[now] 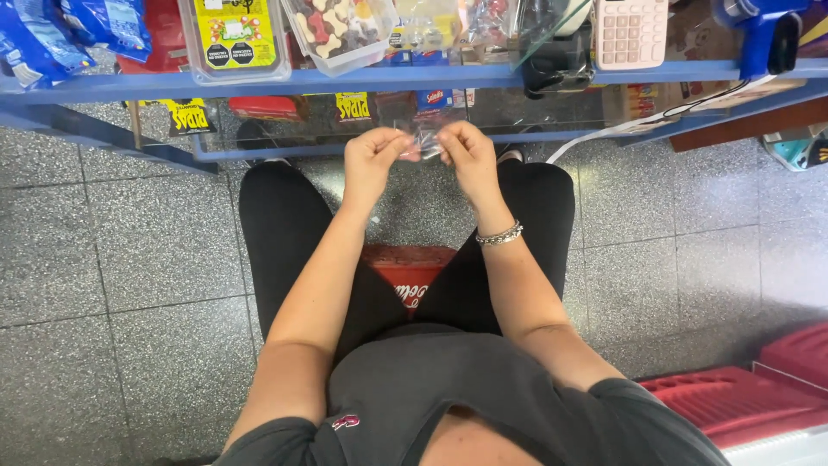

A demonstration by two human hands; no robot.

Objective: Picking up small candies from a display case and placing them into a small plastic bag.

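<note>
Both my hands are raised in front of me, just below the edge of a blue-framed glass counter (pixel 362 82). My left hand (pixel 373 157) and my right hand (pixel 470 155) each pinch one side of a small clear plastic bag (pixel 424 142) stretched between them. What is inside the bag is too small to tell. A beaded bracelet (pixel 500 234) circles my right wrist. I am seated on a red crate (pixel 405 272), with my legs in black trousers.
On the counter stand clear tubs of sweets (pixel 341 30), blue snack bags (pixel 52 34), a pink-and-white calculator (pixel 630 33) and a blue tape dispenser (pixel 763 34). Red plastic crates (pixel 750 401) lie at the lower right. The floor is grey speckled tile (pixel 112 259).
</note>
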